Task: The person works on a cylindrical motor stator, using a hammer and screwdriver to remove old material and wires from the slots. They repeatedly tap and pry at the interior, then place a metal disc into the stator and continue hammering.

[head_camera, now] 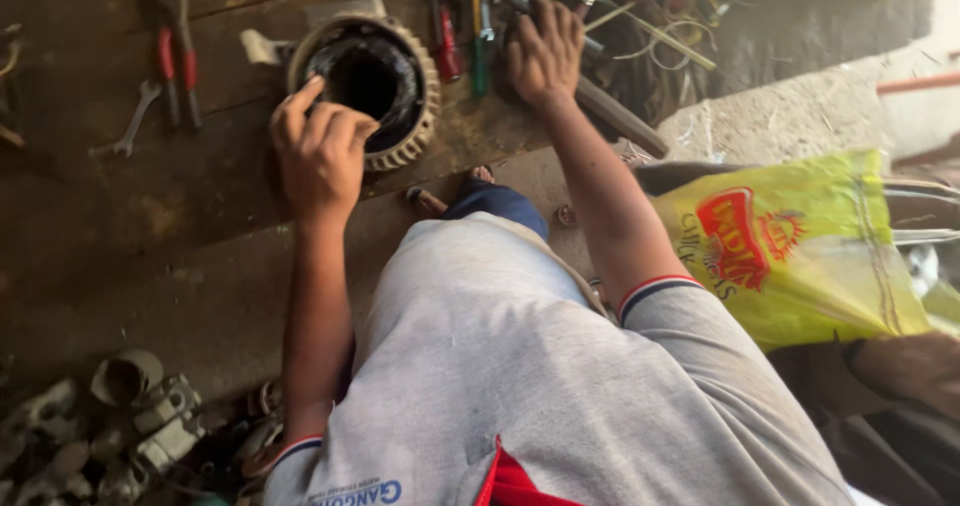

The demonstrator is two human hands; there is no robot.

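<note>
**Two hands at a ringed motor housing on a worn wooden bench**

Much was hard to read. The top edge cut off a heap of tools and pale wires [660, 16], and grey metal parts [120, 426] at the lower left were blurred. The person's grey shirt [520, 366] filled the lower middle and hid the bench's near side.

The round motor housing [372, 76] lay on the dark, scuffed wooden bench [120, 236], its ribbed pale rim circling a black hollow. The left hand [318, 146] sat at the housing's near-left rim, covering part of it, fingers curled together with the forefinger raised against the rim; what it pinched, if anything, could not be told. The right hand [545, 51] lay just right of the housing, fingers spread flat over a long grey metal bar [620, 116].

Red-handled pliers [177, 56] and a small spanner [135, 121] lay well left. A glossy yellow plastic bag [800, 256] sat at the right.
</note>
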